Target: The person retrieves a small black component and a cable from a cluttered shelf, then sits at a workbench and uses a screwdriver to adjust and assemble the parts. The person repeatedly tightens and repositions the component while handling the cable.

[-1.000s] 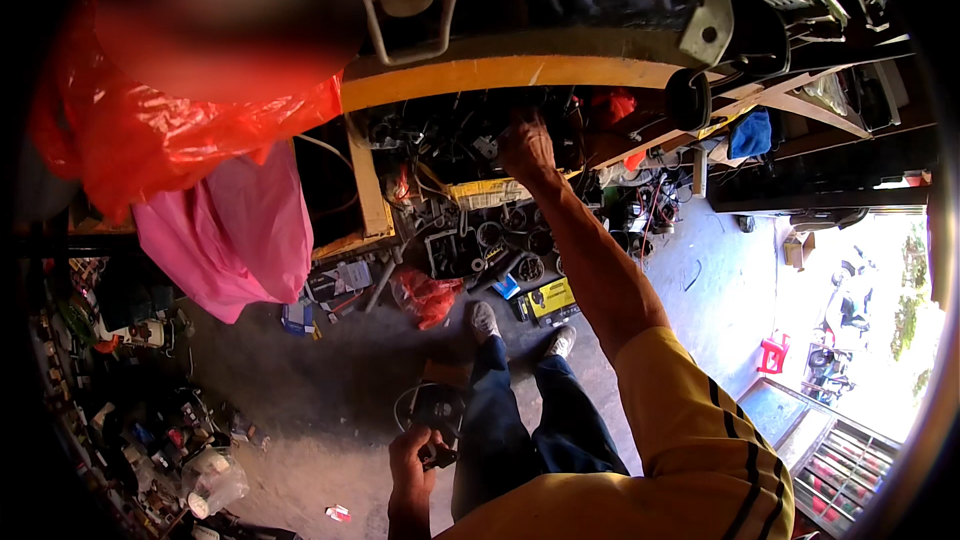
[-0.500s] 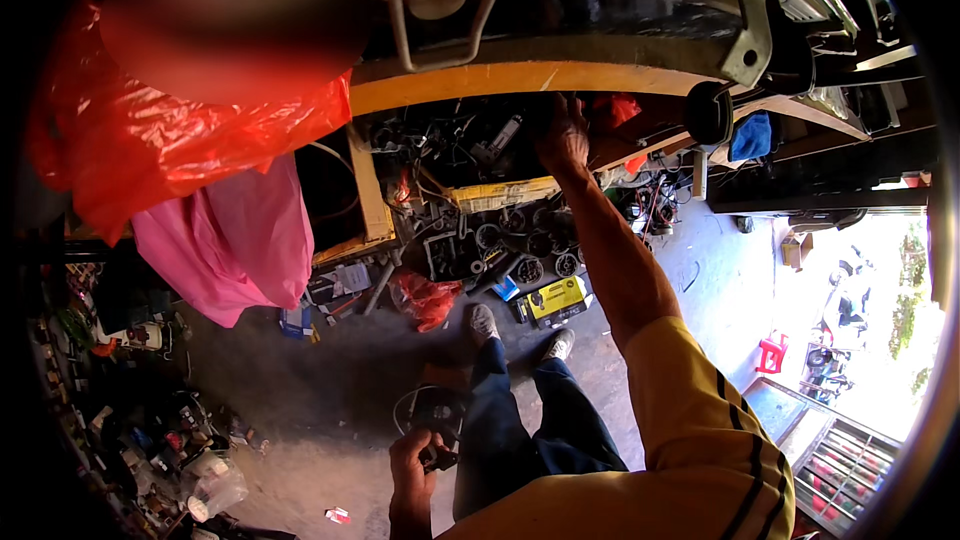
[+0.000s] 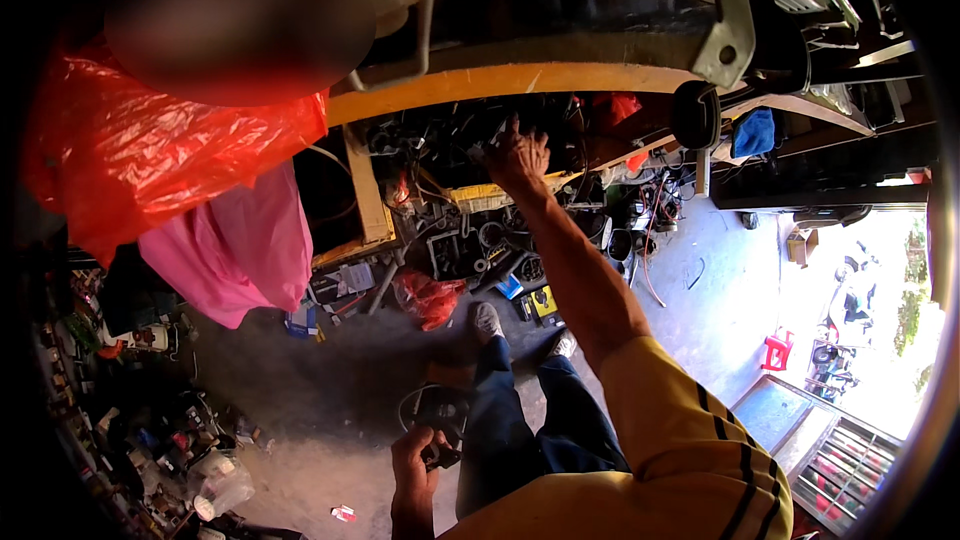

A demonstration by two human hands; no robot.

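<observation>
My right hand (image 3: 521, 158) reaches into a dark wooden shelf compartment, its fingers spread and stretched out over a jumble of black parts and cables (image 3: 440, 135). Whether the fingertips touch any of them is too dark to tell. A yellow-edged box rim (image 3: 478, 196) lies just below the wrist. Low in the view, beside my leg, my left hand (image 3: 412, 452) is closed round a small dark object (image 3: 440, 454) of a kind I cannot make out. Just beyond it is a dark item with a thin wire loop (image 3: 432, 406).
Red plastic (image 3: 200, 155) and pink cloth (image 3: 235, 250) hang at the left. On the floor below the shelf are metal parts, a red bag (image 3: 428, 298) and a yellow-black box (image 3: 545, 306). Clutter (image 3: 180, 440) fills the lower left. A red stool (image 3: 777, 350) stands near the bright doorway.
My right hand has moved left along the shelf compartment, and its fingers are now spread over the parts. My left hand stays low with the dark object in it.
</observation>
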